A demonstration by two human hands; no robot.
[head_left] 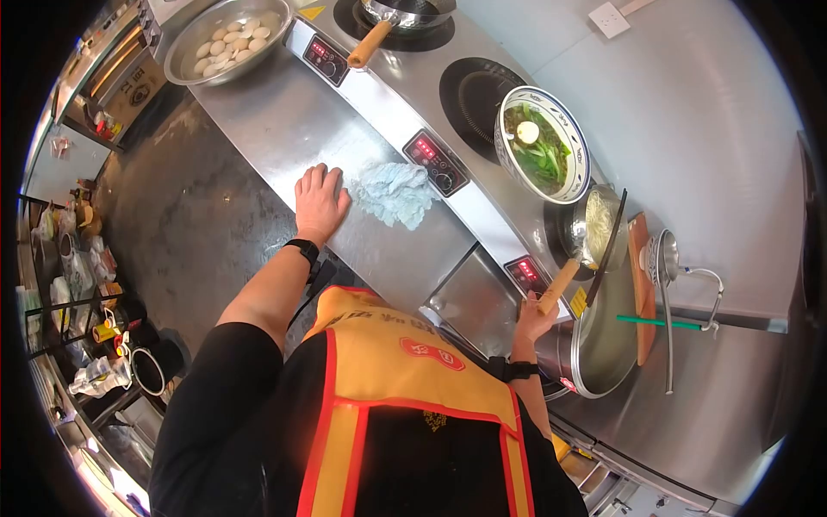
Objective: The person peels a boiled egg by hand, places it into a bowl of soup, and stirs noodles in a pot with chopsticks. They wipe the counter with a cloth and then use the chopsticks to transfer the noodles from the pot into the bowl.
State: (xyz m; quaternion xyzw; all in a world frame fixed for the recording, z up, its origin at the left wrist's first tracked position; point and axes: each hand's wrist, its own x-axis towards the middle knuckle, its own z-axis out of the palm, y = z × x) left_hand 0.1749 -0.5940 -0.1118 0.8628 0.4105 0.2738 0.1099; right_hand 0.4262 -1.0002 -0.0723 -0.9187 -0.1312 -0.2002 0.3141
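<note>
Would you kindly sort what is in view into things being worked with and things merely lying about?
In hand:
right hand gripping the wooden handle of the noodle strainer
left hand flat on the counter, beside the blue cloth

Lying about:
soup bowl
bowl of eggs
far pan

Bare steel left of cloth (pixel 395 193); bowl (pixel 541 142) crowds burners.

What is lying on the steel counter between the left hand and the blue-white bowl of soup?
In the head view, a crumpled pale-blue cloth and a red-lit control panel lie between left hand and bowl.
</note>
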